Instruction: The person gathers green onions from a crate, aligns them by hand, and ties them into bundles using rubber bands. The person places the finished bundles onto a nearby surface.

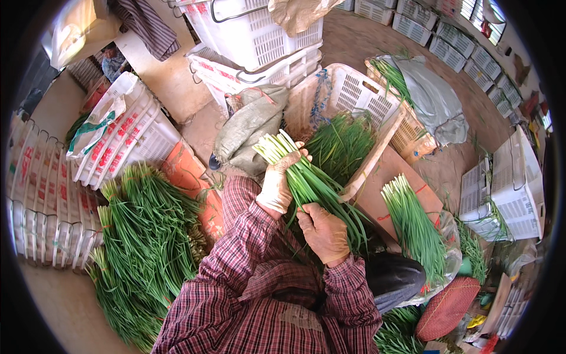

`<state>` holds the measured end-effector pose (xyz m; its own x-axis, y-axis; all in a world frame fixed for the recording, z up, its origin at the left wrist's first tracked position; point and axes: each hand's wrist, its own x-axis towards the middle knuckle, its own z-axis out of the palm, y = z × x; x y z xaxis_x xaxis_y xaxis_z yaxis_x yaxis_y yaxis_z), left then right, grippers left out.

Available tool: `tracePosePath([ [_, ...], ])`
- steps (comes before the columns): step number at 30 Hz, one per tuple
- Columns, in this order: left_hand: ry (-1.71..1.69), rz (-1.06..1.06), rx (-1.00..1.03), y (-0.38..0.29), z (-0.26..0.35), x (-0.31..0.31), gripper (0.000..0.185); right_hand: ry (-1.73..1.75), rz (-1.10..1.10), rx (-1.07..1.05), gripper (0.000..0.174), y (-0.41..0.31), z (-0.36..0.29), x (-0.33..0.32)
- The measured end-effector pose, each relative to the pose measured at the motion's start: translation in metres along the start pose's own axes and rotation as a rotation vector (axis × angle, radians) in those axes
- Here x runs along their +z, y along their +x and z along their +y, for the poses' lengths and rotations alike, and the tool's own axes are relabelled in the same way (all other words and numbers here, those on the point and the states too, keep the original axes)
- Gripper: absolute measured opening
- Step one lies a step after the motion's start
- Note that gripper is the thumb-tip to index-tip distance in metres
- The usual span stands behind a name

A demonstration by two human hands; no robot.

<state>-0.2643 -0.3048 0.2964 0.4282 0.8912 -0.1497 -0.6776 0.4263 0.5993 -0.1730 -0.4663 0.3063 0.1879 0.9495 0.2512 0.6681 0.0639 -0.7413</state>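
My left hand [278, 181], in a pale glove, grips a bunch of green chives [309, 181] just below its whitish stem ends. The stems point away from me and the leaves trail down to the right. My right hand [325, 230], in a tan glove, is curled with thumb and fingers pinched on leaves at the bunch's near edge; what lies between the fingertips is mostly hidden. Beyond the bunch, loose chives [342, 141] fill part of a dirty white plastic crate [369, 95]. Another chive bunch [413, 225] lies on a brown board [376, 203] to the right.
Tied chive bunches [150, 230] are heaped at left beside stacked white crates [119, 132]. A grey-green sack [254, 124] lies ahead, before more crates [261, 40]. At right are a grey plastic sheet [426, 93] and a red cushion [449, 307]. Another person [114, 62] is far left.
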Motion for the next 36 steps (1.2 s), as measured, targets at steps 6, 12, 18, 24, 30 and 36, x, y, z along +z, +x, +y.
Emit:
tracePosePath([
  [6, 0.119, -0.097, -0.23, -0.033, -0.021, 0.012, 0.046, 0.782, -0.136, 0.198, 0.023, -0.006, -0.007, -0.04],
  [12, 0.08, -0.234, -0.306, -0.053, -0.055, 0.005, 0.065, 1.026, 0.157, 0.304, 0.025, 0.034, 0.0, -0.056],
  [18, 0.162, -0.404, -0.27, -0.055, -0.058, 0.004, 0.072, 1.095, 0.297, 0.371, 0.025, 0.045, 0.015, -0.056],
  [24, 0.296, -0.424, -0.354, -0.052, -0.058, 0.007, 0.062, 1.092, 0.386, 0.271, 0.029, 0.051, 0.004, -0.081],
  [30, 0.36, -0.355, -0.309, -0.048, -0.058, 0.0, 0.055, 0.793, -0.314, -0.074, 0.031, 0.012, 0.007, -0.144],
  [36, 0.248, -0.377, -0.234, -0.048, -0.056, 0.011, 0.057, 0.012, -0.024, 0.123, 0.092, -0.028, 0.024, -0.105],
])
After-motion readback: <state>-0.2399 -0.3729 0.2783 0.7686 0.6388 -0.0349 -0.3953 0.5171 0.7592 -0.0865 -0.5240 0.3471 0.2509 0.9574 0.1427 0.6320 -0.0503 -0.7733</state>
